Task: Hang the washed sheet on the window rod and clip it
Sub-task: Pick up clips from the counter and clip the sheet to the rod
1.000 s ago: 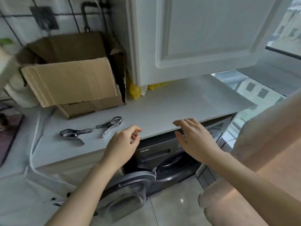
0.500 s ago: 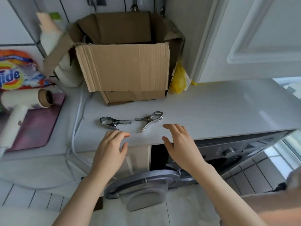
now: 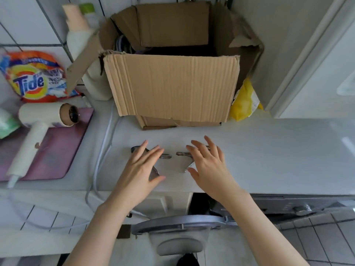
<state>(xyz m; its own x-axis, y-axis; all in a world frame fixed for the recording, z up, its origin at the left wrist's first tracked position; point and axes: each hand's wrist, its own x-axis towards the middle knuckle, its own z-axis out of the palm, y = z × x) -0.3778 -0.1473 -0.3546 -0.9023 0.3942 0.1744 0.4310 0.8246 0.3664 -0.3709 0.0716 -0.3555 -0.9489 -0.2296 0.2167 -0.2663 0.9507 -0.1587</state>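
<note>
Head view: two hands over two metal clips on a white counter.
Left hand [image 3: 141, 167] and right hand [image 3: 208, 165], fingers spread, each cover a clip [image 3: 166, 156] [image 3: 182, 154]; contact unclear.

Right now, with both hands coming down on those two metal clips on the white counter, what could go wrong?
The left shiny metal clip and right shiny metal clip lie nearly tip to tip, so the open left hand or right hand might knock one aside. Both lie near the white countertop edge, above the open grey washer door; a nudged clip could fall.
</note>
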